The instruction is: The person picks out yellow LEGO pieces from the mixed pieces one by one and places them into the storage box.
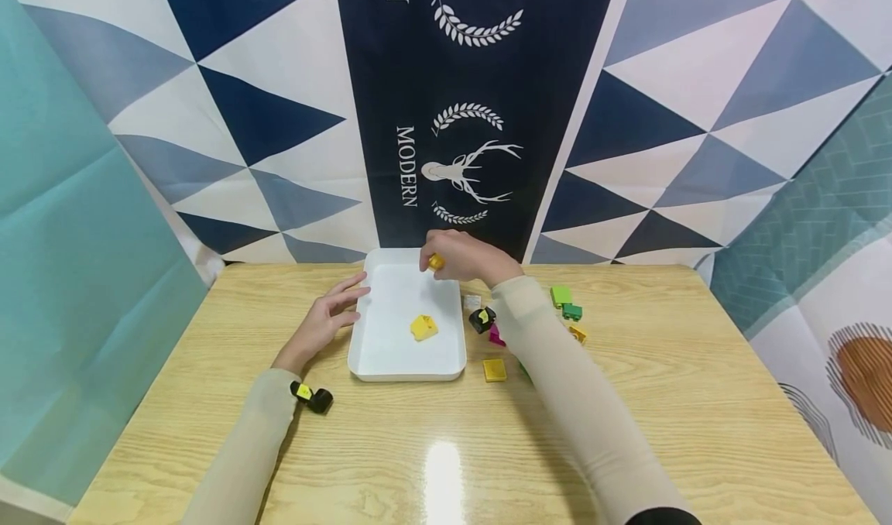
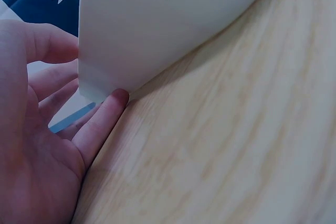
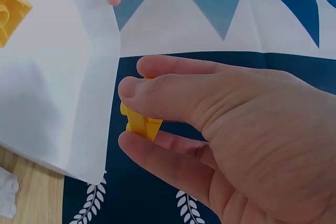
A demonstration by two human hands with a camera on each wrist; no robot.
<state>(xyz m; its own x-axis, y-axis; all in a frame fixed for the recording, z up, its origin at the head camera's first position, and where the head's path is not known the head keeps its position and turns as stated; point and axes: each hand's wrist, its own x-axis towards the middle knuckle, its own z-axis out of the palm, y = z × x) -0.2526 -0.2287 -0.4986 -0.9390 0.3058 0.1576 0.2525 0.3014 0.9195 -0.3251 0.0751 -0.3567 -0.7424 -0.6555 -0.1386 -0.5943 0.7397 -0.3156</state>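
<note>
A white tray [image 1: 386, 355] lies on the wooden table. Above its far right corner, my right hand [image 1: 463, 257] pinches a small yellow toy brick [image 3: 143, 124] between thumb and fingers; studs show on the brick's side. My left hand [image 1: 324, 322] is at the tray's left side, its fingers spread and fairly straight. In the left wrist view, a fingertip [image 2: 121, 96] touches the foot of the tray's outer wall, down by the table. Another yellow brick [image 1: 423, 327], with a slanted shape, sits inside the tray toward the near right.
Right of the tray lie a yellow square block [image 1: 495, 370], a clear piece [image 1: 472, 302], a magenta piece [image 1: 496, 336], a light green block [image 1: 560, 296], a dark green brick [image 1: 573, 312] and a yellow-orange piece [image 1: 578, 334]. My right forearm partly covers this group. A patterned cloth [image 1: 293, 122] hangs behind the table.
</note>
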